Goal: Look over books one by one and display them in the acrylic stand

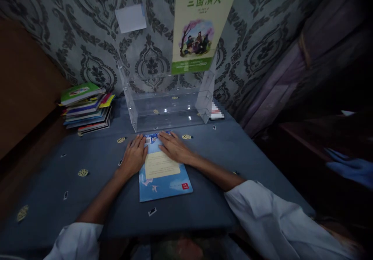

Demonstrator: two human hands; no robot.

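Observation:
A blue book (167, 188) with a cream text panel lies flat on the table, its barcode end pointing away from me. On its upper left edge rests my left hand (135, 154), fingers stretched out. My right hand (174, 147) lies across the upper right part of the cover, fingers extended and flat. Both hands touch the book without gripping it. Just beyond the fingertips stands a clear acrylic rack (169, 106). A cream and green book (201, 27) with an illustrated cover stands upright at the rack's upper right.
A stack of several books (86, 108) sits at the back left of the blue-grey patterned tablecloth (101, 198). A white card-like item (131, 18) is at the rack's upper left. Patterned wallpaper (99, 66) is behind; a purple curtain (279, 73) hangs at right.

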